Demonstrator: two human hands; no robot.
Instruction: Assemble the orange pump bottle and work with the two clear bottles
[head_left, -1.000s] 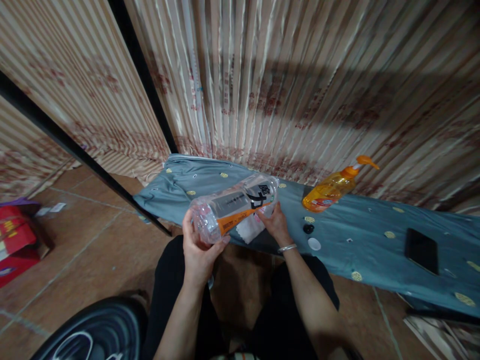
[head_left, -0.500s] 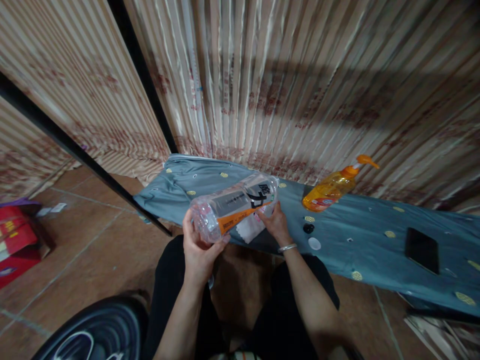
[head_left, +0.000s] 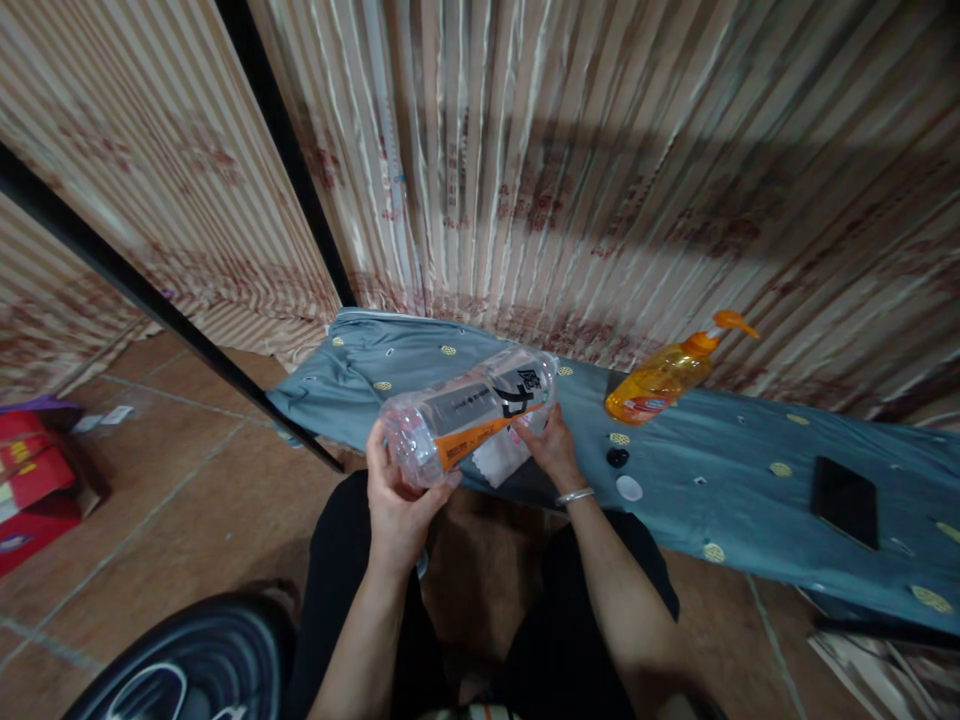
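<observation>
A clear plastic bottle (head_left: 472,410) with an orange and black printed label lies tilted across both hands, above the cloth-covered bench. My left hand (head_left: 401,505) grips its left end, fingers wrapped under and around it. At the other end my right hand (head_left: 551,445), with a silver bangle at the wrist, holds the bottle from below; some of its fingers are hidden behind the plastic. Under the bottle, a white cloth with a scalloped edge (head_left: 499,460) shows partly. Right of my right hand lie a small black cap (head_left: 617,457) and a white disc (head_left: 628,488).
An orange pump bottle (head_left: 660,380) leans on the grey-blue bench cover (head_left: 742,500) near the curtain (head_left: 585,180). Farther right lies a black phone (head_left: 844,502). Black poles (head_left: 172,310) slant at left. A red box (head_left: 37,490) and a round black object (head_left: 195,660) are on the floor side.
The bottle has turned very slightly about its length, so its printed label sits a little differently. Both hands keep nearly the same places.
</observation>
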